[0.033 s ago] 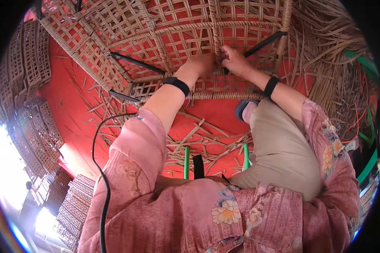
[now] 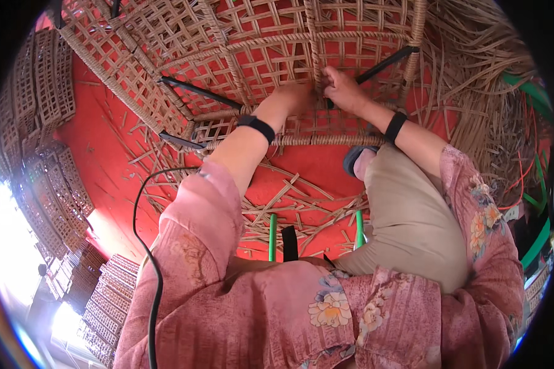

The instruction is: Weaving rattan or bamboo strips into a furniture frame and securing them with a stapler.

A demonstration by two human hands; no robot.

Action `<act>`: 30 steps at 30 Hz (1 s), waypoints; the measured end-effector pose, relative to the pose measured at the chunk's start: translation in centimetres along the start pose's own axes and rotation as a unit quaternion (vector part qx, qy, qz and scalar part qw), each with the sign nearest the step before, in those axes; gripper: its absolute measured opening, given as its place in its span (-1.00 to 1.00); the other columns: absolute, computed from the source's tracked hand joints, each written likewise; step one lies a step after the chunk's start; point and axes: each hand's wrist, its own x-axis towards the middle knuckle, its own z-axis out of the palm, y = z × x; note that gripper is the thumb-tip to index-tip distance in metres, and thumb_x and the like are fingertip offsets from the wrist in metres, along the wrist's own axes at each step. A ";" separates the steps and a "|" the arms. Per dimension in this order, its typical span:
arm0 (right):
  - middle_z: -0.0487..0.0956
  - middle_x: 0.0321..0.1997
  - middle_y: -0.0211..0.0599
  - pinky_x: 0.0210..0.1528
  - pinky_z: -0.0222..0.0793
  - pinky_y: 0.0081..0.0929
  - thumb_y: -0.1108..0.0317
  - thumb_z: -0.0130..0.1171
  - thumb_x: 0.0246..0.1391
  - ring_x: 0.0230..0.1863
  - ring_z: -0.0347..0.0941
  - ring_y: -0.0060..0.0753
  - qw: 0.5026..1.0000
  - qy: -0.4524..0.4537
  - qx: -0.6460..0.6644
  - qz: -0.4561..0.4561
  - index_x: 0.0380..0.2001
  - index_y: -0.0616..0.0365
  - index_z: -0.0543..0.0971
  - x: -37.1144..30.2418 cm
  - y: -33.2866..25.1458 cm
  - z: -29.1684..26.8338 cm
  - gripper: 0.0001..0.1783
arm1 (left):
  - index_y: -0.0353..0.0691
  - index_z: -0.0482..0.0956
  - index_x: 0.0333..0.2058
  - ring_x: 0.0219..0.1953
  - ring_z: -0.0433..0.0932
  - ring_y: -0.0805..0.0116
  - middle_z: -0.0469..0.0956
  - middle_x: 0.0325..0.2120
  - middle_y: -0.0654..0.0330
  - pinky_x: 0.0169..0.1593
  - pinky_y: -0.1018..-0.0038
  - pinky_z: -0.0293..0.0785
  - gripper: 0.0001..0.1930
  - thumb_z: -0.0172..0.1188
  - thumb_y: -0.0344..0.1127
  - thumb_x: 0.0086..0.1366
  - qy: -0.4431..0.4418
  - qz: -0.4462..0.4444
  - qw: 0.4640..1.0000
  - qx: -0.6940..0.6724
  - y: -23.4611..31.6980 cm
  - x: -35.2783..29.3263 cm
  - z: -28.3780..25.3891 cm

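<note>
One large brown lattice of woven flat strips (image 2: 264, 42), edged and ribbed with tightly wrapped cords, stands before the seated person at the top of the view; straight black bars (image 2: 201, 93) brace it on either side. Both bare hands meet near its lower middle. The right hand (image 2: 343, 89) is narrowly curled, fingertips at the foot of a wrapped upright rib (image 2: 312, 37); whether they pinch a strip cannot be told. The left hand (image 2: 294, 97), close beside it, is blurred, its grip unreadable. The left forearm crosses and partly hides the lower rim; a beige-trousered leg (image 2: 406, 221) is bent near the rim's right end. Around: short cut strips (image 2: 283, 190) over a red floor (image 2: 104, 172), a loose heap of long brown strips (image 2: 474, 80) at right, stacked woven panels (image 2: 43, 74) at left.
</note>
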 end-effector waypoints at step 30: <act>0.58 -0.43 -0.10 -0.26 0.42 -0.04 0.45 0.14 -0.17 -0.29 0.52 0.01 0.921 -0.055 -0.385 0.020 -0.53 0.15 0.58 1.6 -1.9 -1.3 -0.93 | -0.36 0.56 -0.31 -0.35 0.57 0.27 0.61 -0.42 0.04 -0.22 0.40 0.44 -0.77 0.24 -0.35 0.07 0.299 -0.054 0.853 -0.425 1.3 2.1 5.7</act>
